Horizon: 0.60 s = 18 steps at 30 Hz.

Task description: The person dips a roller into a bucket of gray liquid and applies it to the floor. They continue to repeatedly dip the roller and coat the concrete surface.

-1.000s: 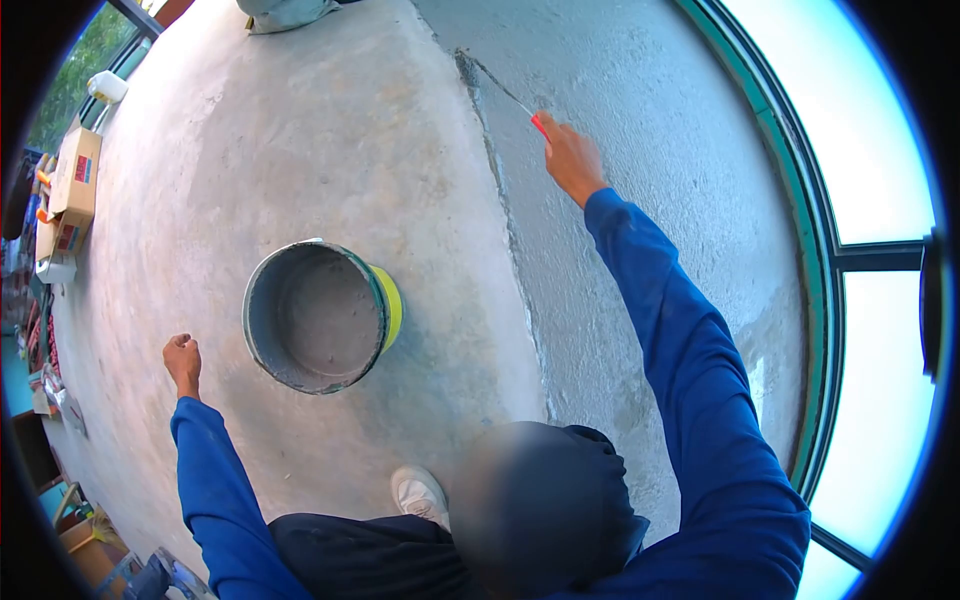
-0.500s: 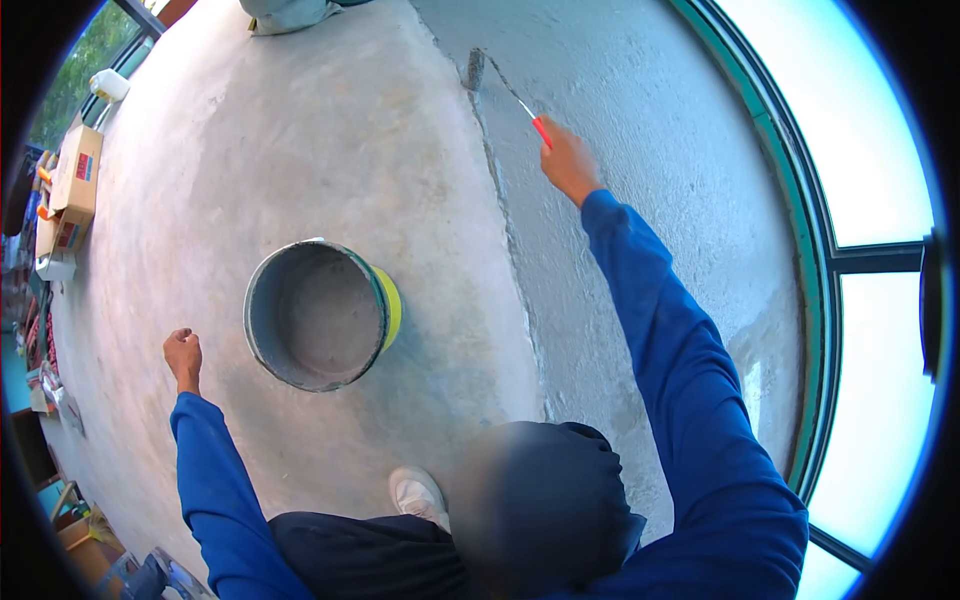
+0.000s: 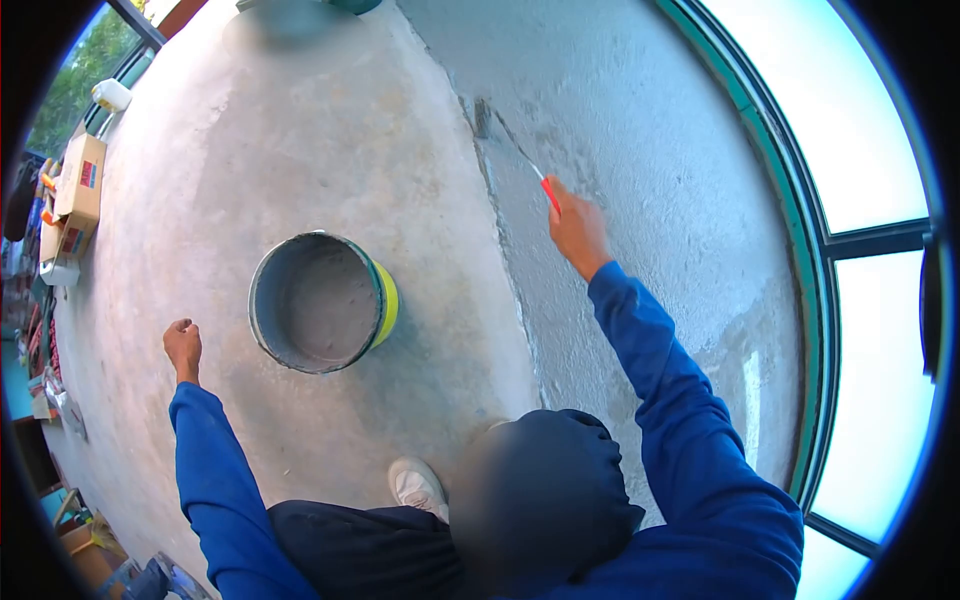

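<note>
My right hand [image 3: 580,232] is closed round the red handle of a paint roller [image 3: 549,190]. Its thin metal rod leads to a small grey-coated roller head [image 3: 482,118], which lies on the wet grey coating [image 3: 640,160] close to its rough edge. My left hand [image 3: 182,350] is a loose fist over the pale floor, and nothing shows in it. Between my hands, nearer the left one, stands a round bucket [image 3: 388,300] with a yellow-green outer side. Grey liquid mix [image 3: 325,305] fills its lower part.
Pale bare floor [image 3: 330,160] meets the grey coating along a line running past my shoe [image 3: 417,488]. Tall windows with a green sill [image 3: 790,220] bound the right side. Cardboard boxes [image 3: 82,180], a white jug [image 3: 111,95] and clutter line the left edge.
My right hand has drawn the roller back toward me along the coating's edge. The left hand stays almost where it was, still curled.
</note>
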Motion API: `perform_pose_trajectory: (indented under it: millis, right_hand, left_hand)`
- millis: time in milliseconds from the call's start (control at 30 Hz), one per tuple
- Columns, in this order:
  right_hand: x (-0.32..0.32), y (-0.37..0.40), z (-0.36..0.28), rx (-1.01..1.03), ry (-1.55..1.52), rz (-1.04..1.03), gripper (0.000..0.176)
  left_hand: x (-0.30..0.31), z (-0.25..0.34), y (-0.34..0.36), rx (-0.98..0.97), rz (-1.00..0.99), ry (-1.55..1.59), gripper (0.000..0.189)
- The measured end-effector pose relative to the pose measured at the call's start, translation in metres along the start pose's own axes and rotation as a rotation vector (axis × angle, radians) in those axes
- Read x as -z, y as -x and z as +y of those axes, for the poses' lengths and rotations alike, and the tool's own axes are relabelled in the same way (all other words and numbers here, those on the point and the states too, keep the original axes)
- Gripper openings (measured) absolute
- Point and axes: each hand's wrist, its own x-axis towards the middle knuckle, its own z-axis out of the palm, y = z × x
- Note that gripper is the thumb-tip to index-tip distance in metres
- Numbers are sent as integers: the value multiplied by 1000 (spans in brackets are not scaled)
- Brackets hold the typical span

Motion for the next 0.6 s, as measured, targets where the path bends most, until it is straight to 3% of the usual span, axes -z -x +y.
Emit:
perform_pose_trajectory:
  millis: [333,600]
  right_hand:
    - [4,10,-9,7,-40,3,46]
    - [30,116,3,-3,-65,-40,46]
  left_hand:
    - [25,5,6,15,18,-8,29]
    - [36,-12,6,73,5,31,31]
